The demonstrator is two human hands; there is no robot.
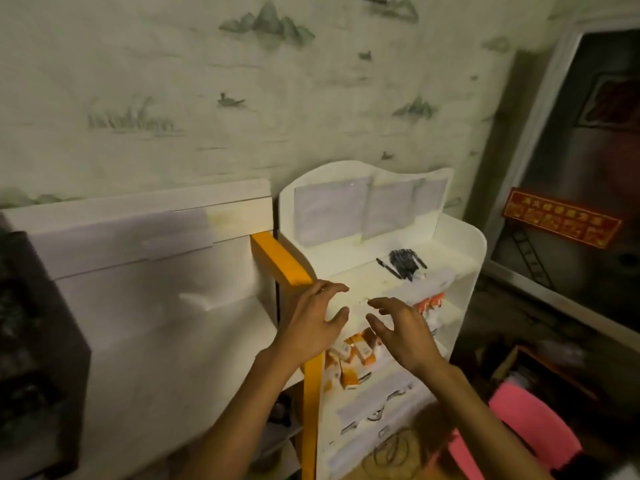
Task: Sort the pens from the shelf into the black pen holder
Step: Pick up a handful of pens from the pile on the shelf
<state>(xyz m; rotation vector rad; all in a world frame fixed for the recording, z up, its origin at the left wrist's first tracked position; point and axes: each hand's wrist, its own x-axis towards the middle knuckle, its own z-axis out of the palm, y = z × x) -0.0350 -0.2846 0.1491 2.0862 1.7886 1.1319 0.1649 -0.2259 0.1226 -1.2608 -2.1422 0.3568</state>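
Reaching with left hand (311, 323) and right hand (401, 332), both empty and spread, toward pens (406, 263) at right-center, grasping gently.

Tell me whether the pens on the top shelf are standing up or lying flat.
Lying flat: the black pens rest in a loose bunch on the white shelf, one slightly apart; neither hand touches them.

White shelf (464, 244) against patterned wall, black pens (406, 263) lying on its top tier, left hand (313, 325) and right hand (403, 332) raised before it — fingers spread, empty — orange packets (356, 355) below
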